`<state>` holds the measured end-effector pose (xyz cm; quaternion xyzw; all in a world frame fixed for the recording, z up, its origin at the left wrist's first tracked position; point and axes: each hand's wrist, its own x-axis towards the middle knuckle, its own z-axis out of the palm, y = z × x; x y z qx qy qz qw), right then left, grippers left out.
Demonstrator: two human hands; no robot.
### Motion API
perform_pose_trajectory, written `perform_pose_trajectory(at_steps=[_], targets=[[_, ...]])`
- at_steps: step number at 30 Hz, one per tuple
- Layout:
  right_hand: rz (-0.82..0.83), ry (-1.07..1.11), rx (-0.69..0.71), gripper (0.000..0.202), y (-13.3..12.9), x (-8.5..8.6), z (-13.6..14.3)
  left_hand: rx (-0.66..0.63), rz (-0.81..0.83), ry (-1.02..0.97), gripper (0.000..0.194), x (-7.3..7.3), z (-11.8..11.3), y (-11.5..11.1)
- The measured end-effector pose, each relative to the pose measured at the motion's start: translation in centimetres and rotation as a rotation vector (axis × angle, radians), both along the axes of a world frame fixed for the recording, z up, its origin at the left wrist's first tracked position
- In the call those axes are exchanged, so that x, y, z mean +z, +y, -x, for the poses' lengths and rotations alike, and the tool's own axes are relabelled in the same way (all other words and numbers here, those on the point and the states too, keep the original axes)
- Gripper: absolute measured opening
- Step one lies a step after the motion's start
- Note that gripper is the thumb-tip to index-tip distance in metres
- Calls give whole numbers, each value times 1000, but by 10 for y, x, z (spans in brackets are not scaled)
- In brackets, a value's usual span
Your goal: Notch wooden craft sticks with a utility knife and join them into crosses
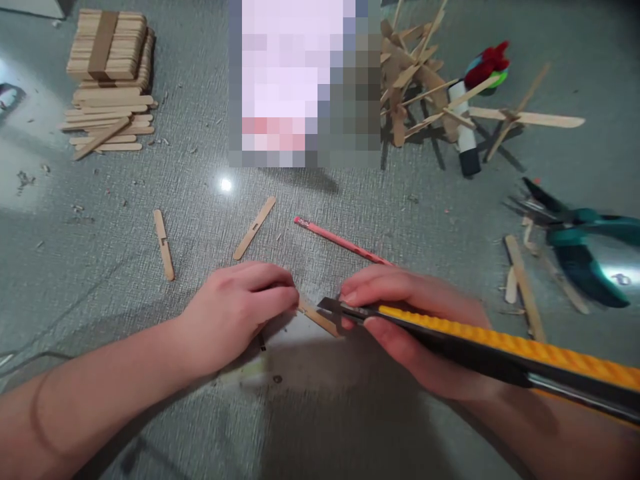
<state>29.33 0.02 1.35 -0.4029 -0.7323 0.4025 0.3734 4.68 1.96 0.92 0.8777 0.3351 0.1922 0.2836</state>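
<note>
My left hand (245, 310) is closed on one end of a wooden craft stick (323, 322), whose other end slants out to the right. In my right hand (400, 300) is a yellow and black utility knife (450, 333), its blade pointing left just above that stick. Whether the blade touches the wood I cannot tell. Beyond my hands lie two notched craft sticks, one tilted stick (255, 228) and another stick (163, 245) farther left. A pink pencil (343, 241) rests behind my right hand, its near end hidden.
A banded bundle of craft sticks (107, 45) lies back left, loose sticks (107, 125) before it. Back right are a stick structure (417, 73), a white tube (465, 130) and a red fuzzy object (487, 67). Green-handled pliers (575, 233) lie right. Blurred squares cover the back middle.
</note>
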Motion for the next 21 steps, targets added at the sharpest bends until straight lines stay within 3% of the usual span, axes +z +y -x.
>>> perform_pose_trajectory(at_steps=[3,9,21], targets=[[15,-36,15,11,2,0,1,-41,-31,6,18,0,0,0],[-39,-65,76,17,2,1,3,57,53,-22,17,5,-4,4],[-37,-76,104,16,0,-4,1,14,66,-33,19,2,-5,6]])
